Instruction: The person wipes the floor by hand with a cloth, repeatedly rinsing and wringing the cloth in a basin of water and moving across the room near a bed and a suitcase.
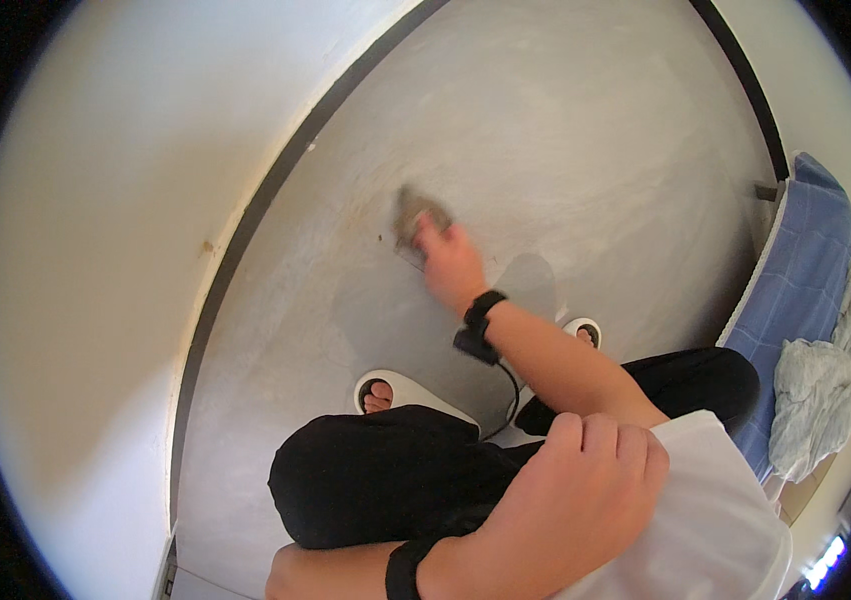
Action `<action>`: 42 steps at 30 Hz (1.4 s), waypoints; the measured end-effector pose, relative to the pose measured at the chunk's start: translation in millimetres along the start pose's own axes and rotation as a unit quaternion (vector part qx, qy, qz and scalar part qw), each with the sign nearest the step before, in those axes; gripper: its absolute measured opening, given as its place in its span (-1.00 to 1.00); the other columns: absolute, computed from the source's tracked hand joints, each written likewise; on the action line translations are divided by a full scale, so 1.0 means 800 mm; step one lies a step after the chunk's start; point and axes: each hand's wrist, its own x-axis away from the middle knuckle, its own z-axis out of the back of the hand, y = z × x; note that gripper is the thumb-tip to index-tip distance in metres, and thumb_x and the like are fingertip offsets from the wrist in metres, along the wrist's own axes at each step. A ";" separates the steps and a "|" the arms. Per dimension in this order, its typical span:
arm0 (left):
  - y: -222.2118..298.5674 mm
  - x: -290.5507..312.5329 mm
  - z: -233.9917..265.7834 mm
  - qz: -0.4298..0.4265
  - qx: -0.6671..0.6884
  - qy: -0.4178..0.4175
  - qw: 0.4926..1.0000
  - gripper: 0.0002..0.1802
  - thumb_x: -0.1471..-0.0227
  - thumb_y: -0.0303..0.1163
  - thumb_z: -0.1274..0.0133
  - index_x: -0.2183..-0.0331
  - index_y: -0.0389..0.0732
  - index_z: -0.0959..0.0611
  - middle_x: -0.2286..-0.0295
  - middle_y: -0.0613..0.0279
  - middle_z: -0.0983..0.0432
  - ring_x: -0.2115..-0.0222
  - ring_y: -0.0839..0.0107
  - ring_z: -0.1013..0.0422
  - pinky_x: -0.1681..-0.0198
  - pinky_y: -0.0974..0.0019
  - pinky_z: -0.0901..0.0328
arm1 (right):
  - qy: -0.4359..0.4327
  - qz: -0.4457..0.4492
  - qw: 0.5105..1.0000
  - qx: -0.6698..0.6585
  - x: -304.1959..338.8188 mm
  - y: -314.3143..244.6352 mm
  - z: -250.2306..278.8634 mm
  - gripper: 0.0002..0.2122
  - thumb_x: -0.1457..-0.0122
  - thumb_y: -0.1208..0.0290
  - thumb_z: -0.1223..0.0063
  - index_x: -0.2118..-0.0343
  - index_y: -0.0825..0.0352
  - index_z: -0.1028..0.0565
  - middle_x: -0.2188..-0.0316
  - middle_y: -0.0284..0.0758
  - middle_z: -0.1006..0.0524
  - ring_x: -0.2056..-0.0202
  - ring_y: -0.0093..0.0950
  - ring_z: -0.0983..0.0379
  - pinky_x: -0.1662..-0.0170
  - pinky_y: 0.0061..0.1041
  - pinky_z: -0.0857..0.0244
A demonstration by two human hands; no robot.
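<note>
A crumpled grey-brown rag (pixel 415 212), blurred by motion, lies against the grey floor (pixel 565 130). My right hand (pixel 453 268) presses on it with fingers closed around its near side. That arm reaches forward and to the left between my knees. My left hand (pixel 580 495) is curled into a loose fist close to my right elbow, in front of my white shirt. Its fingertips are tucked out of sight, and no object shows in it. The left forearm crosses my black trousers (pixel 385 475). Faint brownish smears mark the floor near the rag.
A white wall (pixel 95 250) with a dark baseboard (pixel 245 235) curves along the left. At the right stands a bed with a blue checked cover (pixel 795 260) and a rumpled pale cloth (pixel 820 390). My feet, in white slippers (pixel 410 392), are on the floor. A black cable (pixel 513 395) hangs from my right wrist band.
</note>
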 end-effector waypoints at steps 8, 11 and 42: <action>0.001 0.007 0.017 0.020 -0.008 -0.056 0.998 -0.91 0.14 -0.34 -0.06 0.54 -0.13 -0.55 0.59 0.31 -0.36 0.51 0.38 -0.31 0.43 0.27 -0.16 | 0.067 0.052 0.994 0.073 -0.054 0.016 0.080 -0.59 -0.14 0.59 0.01 -0.04 0.03 -0.52 0.23 -0.11 -0.48 0.15 -0.10 -0.42 0.08 -0.23 -0.42; -0.001 0.009 -0.002 0.011 0.003 -0.018 1.000 -0.91 0.15 -0.34 -0.07 0.55 -0.12 -0.55 0.59 0.32 -0.35 0.51 0.38 -0.30 0.44 0.28 -0.16 | 0.213 0.012 0.976 0.046 -0.085 0.028 0.074 -0.71 -0.23 0.44 0.00 -0.01 0.13 -0.49 0.10 -0.08 -0.47 0.13 -0.09 -0.47 0.08 -0.23 -0.42; -0.025 0.005 -0.007 0.014 0.037 -0.075 0.996 -0.90 0.12 -0.40 -0.10 0.50 -0.20 -0.53 0.60 0.34 -0.26 0.53 0.42 -0.25 0.47 0.33 -0.10 | 0.172 0.109 0.976 0.081 -0.075 0.024 0.055 -0.47 -0.10 0.64 0.00 -0.15 0.01 -0.46 0.21 -0.29 -0.55 0.19 -0.14 -0.43 0.12 -0.26 -0.45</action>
